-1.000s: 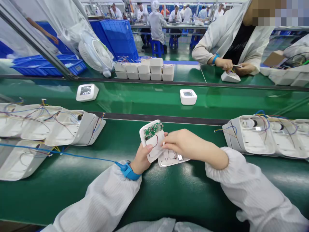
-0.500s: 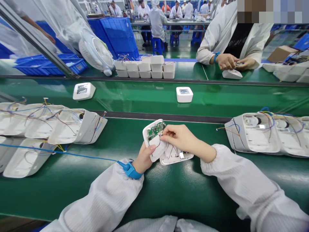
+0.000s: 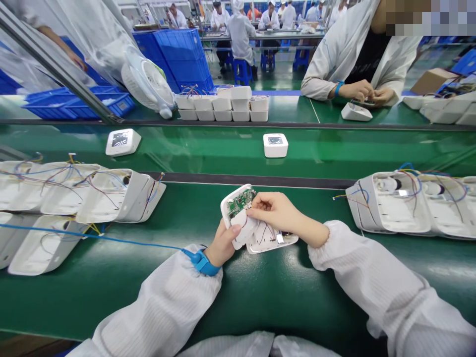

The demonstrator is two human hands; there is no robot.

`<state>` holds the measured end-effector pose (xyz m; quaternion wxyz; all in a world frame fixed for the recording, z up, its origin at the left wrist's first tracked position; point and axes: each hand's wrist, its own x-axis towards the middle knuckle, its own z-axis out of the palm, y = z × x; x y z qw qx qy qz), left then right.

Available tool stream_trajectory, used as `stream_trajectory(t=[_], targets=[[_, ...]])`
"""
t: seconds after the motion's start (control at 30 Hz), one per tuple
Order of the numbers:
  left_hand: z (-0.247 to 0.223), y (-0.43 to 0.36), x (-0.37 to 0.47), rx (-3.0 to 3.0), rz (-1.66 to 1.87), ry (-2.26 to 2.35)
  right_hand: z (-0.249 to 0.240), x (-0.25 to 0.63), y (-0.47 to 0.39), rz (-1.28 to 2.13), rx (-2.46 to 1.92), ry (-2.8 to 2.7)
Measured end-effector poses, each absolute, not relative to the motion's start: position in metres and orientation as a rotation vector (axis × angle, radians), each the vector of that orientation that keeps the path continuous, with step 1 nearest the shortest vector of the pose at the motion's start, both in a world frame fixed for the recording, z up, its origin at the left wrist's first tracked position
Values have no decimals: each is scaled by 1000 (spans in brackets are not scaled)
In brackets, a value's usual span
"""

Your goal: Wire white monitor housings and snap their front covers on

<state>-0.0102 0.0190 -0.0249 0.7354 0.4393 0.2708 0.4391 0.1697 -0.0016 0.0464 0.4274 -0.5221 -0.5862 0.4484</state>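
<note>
My left hand [image 3: 223,242], with a blue wrist strap [image 3: 204,263] behind it, grips a white plastic cover [image 3: 224,207] by its lower edge, thumb on top. A green circuit board [image 3: 240,202] sits in that cover, tilted up toward me. My right hand [image 3: 277,213] pinches at the board's right edge; what its fingertips hold is small, seemingly a wire connector, and mostly hidden. Beneath the right hand an open white housing [image 3: 266,243] with thin wires inside rests on the green bench [image 3: 267,292], partly covered by the piece in my left hand.
White housings with loose wires stand in rows at left [image 3: 107,193] and right [image 3: 394,203]. Two white units with small screens [image 3: 122,142] [image 3: 275,145] lie on the green belt [image 3: 201,148]. A blue cord [image 3: 141,241] runs left from my wrist. Opposite, a co-worker's hands [image 3: 366,92] handle parts.
The two white units on the belt have shifted slightly left. My hands stay almost in place at the circuit board. The co-worker's hands have moved a little.
</note>
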Motion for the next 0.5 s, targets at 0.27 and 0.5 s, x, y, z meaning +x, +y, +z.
stream_trajectory(t=[0.27,0.5], targets=[[-23,19,-8,1012,969,519,42,169,0,1136,-1290,-1409],[-33,22,-13,1112,952,558,41,168,-1,1083,-1344,-1402]])
